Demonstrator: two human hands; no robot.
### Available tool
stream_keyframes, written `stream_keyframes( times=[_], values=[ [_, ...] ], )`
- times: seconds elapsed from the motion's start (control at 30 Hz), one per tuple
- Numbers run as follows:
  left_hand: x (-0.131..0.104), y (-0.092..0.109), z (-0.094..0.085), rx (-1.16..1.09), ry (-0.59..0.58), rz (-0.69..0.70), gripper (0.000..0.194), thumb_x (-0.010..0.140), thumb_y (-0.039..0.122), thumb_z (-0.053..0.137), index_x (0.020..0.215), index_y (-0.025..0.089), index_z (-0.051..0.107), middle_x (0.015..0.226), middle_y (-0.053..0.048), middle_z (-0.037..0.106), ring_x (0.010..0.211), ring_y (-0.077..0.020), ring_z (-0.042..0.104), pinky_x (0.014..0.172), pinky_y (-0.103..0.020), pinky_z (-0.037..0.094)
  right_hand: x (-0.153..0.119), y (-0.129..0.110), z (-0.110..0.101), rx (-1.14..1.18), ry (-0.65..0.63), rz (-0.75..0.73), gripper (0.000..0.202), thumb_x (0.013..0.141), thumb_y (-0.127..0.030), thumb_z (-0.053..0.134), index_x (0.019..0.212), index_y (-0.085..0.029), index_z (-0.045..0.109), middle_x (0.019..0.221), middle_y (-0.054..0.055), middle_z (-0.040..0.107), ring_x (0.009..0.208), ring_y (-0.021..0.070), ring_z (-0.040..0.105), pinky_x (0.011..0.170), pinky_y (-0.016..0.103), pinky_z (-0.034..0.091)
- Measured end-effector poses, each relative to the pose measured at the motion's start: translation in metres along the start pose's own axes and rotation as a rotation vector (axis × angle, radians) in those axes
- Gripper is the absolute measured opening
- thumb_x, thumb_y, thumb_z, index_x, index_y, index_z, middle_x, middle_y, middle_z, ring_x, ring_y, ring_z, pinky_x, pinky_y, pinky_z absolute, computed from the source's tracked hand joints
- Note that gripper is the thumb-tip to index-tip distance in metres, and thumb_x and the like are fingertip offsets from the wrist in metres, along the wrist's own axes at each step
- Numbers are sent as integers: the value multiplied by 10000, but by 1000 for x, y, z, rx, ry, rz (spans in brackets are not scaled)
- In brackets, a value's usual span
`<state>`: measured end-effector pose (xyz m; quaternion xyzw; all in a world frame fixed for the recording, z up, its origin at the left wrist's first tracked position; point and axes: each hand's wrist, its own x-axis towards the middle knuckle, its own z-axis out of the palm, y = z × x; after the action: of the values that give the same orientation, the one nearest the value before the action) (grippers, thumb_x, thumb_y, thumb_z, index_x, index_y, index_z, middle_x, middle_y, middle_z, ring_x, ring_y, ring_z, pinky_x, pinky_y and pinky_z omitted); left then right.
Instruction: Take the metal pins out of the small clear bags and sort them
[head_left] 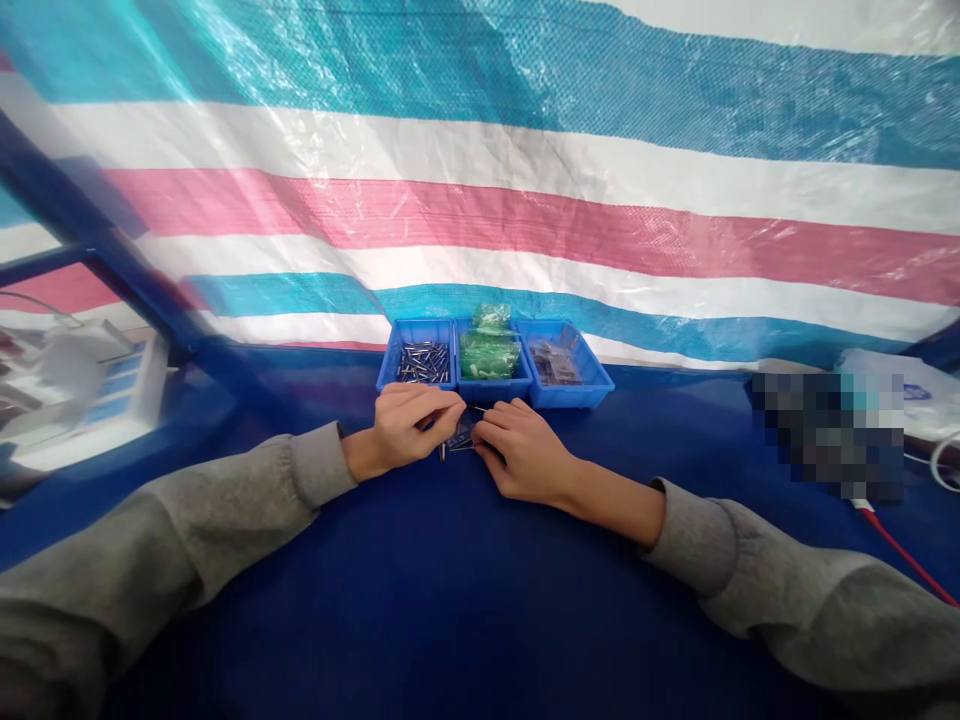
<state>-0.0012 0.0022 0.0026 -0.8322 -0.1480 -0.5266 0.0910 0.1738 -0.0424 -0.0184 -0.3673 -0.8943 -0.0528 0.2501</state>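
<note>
My left hand (414, 422) is closed, its thumb and fingers pinched together just in front of the left bin. Facing it, my right hand (525, 452) is closed too, with the fingers curled inward. A thin metal pin (476, 408) shows in the gap between the two hands and reaches the right fingertips. What the left fingers pinch is hidden. Below the hands, a small clear bag (460, 438) and a few shiny metal pins (442, 452) lie on the dark blue table, partly covered by the fingers.
Behind my hands stand three blue bins: one with metal pins (424, 362), one with green plastic packets (489, 355), one with small clear bags (555, 362). A red cable (911, 555) and white plastic bag (911, 390) are at right. Striped sheeting (525, 220) hangs behind.
</note>
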Motion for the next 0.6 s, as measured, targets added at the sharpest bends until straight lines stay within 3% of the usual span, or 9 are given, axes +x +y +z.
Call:
stream_keyframes(
  times=[0.13,0.27,0.43,0.6],
  values=[
    [0,0,0,-9,-4,-5,109,802,143,553,702,153,595,531,27,612,466,-71,572,498,-165,449,0,0,0,-25,29,-15,149,815,-112,445,697,-147,529,674,56,556,644,166,429,607,301,297],
    [0,-3,-1,-70,-44,-34,119,847,147,491,781,139,590,650,-19,643,621,-99,615,574,-188,469,0,2,1,49,158,41,167,869,-107,385,780,-153,519,728,62,563,649,165,444,620,286,347],
    [0,-4,0,-7,-173,15,166,848,206,535,695,146,556,579,11,608,504,-71,551,501,-180,401,-2,2,-1,213,352,141,128,885,-127,419,837,-176,527,691,21,593,597,134,498,584,251,393],
    [-1,-4,3,61,-144,57,165,846,248,560,709,155,560,602,21,635,516,-59,579,476,-176,364,0,-3,-8,363,491,234,104,883,-165,459,847,-190,554,750,19,637,645,130,576,612,246,454]
  ],
)
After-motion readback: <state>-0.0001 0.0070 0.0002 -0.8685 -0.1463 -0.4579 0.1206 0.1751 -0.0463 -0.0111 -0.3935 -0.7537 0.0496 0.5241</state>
